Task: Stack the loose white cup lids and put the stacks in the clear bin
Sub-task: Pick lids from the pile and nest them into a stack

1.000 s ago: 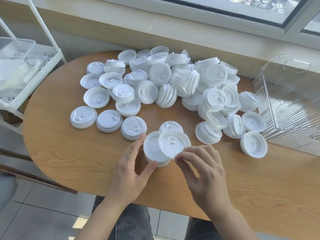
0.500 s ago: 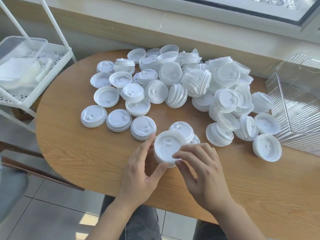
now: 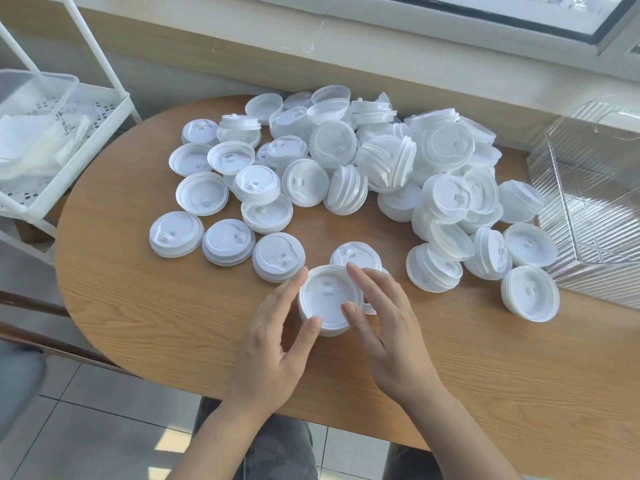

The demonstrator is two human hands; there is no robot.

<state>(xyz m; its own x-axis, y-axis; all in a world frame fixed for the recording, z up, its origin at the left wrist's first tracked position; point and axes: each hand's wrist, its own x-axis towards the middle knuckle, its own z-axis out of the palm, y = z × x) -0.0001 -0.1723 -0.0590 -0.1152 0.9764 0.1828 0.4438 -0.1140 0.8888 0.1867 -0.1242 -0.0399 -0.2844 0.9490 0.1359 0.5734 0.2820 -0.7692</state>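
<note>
A short stack of white cup lids (image 3: 327, 299) stands near the front of the wooden table (image 3: 156, 306). My left hand (image 3: 277, 341) cups its left side with thumb and forefinger. My right hand (image 3: 388, 327) rests fingertips on its top and right rim. Behind the stack lies another lid (image 3: 356, 252). A big heap of loose white lids (image 3: 381, 161) spreads across the table's middle and back. The clear ribbed bin (image 3: 595, 209) stands at the right edge, with nothing visible inside.
A white wire rack (image 3: 69, 140) with a plastic tub stands left of the table. Small lid stacks (image 3: 530, 292) lie close to the bin's front corner. A wall and window sill run behind the heap. My knees show below the table edge.
The tilted lid that my right hand held has been pressed flat onto the stack. Both hands now close around the stack. The camera view has shifted slightly left.
</note>
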